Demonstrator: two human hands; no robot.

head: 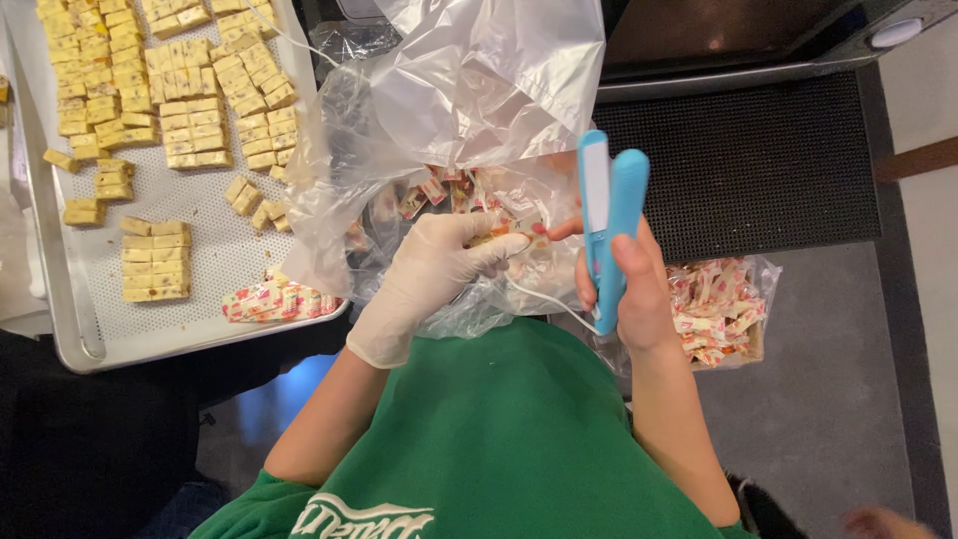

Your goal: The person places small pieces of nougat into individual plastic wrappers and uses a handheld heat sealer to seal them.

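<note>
My left hand (429,279), in a white glove, pinches a small wrapped candy piece (499,236) over a large clear plastic bag (469,110) that holds several wrapped candies. My bare right hand (634,289) grips a blue hand-held heat sealer (609,215), its two arms pointing up and slightly apart, with a white cord trailing from it. My right fingertips also touch the candy piece next to the sealer. I wear a green sweatshirt.
A metal tray (60,329) at the left carries many cut pale yellow candy blocks (190,110) and a row of wrapped pieces (274,301). A smaller bag of wrapped candies (718,309) lies at the right. A dark ribbed mat (758,160) lies beyond.
</note>
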